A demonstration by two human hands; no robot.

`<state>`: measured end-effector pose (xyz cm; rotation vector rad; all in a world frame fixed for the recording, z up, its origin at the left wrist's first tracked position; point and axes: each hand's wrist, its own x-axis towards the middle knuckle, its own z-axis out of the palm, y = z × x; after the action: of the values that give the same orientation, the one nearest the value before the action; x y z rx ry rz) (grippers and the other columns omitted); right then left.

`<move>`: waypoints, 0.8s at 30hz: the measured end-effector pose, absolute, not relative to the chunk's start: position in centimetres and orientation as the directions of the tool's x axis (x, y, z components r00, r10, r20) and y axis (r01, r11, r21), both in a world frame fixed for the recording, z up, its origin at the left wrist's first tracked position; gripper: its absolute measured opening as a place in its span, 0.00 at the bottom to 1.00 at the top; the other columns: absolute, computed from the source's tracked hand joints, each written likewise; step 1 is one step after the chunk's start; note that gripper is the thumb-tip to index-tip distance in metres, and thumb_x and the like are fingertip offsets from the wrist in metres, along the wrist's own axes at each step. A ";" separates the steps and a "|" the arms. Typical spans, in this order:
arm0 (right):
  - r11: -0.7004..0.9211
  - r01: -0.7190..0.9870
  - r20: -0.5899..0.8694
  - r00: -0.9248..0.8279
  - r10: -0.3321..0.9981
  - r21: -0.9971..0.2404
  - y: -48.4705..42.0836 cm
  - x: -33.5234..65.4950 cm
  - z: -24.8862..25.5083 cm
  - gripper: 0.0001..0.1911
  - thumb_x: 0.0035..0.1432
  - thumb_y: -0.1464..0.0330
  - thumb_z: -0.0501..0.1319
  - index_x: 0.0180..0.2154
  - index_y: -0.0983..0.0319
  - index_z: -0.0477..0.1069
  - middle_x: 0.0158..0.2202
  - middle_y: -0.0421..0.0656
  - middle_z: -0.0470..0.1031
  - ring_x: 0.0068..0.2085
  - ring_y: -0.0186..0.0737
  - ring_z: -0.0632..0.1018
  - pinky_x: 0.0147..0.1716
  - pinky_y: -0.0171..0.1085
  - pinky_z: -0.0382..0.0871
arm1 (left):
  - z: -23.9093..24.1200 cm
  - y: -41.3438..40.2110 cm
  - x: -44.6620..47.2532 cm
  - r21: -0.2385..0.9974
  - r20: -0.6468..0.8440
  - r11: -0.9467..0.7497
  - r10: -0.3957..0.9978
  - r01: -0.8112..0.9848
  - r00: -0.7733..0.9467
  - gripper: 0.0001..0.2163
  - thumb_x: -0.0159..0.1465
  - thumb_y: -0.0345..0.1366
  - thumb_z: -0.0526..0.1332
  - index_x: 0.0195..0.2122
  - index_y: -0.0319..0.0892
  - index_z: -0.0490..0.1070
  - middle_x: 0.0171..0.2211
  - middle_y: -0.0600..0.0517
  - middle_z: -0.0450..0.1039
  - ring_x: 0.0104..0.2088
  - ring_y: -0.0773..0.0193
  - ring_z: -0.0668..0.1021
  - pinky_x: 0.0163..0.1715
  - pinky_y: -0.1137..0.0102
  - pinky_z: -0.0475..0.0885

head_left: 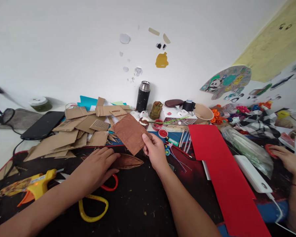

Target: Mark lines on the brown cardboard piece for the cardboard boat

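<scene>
Right hand [154, 149] pinching a matte brown square [128, 133], left hand [97, 166] loosely spread on a pointed brown shape [130, 161] (glue gun [42, 183] label unreadable)

The left forearm [51, 200] is bare along its whole visible length, slim at the wrist and broader farther back. The right forearm [187, 204] is likewise bare, smooth in outline, and tapers to a narrow, uncovered wrist. The left grip [98, 166] is a bare hand with slender fingers; the right grip [154, 148] is bare too, its thumb ending in a rounded tip.
</scene>
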<state>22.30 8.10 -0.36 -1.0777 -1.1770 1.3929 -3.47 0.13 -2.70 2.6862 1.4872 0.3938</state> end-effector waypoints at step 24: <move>-0.018 -0.108 -0.001 -0.161 0.987 -0.994 7.6 22.0 0.4 0.29 0.63 0.40 0.72 0.30 0.55 0.67 0.19 0.31 0.64 0.20 0.32 0.64 0.21 0.34 0.54 | -0.6 0.5 -0.1 0.162 0.132 -0.604 0.797 0.780 0.590 0.15 0.74 0.36 0.71 0.61 0.50 0.79 0.54 0.46 0.84 0.51 0.47 0.83 0.53 0.54 0.73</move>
<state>22.04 7.65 0.36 -1.0542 -1.2389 1.3832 -0.13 0.52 -0.61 2.7230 1.3537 0.2928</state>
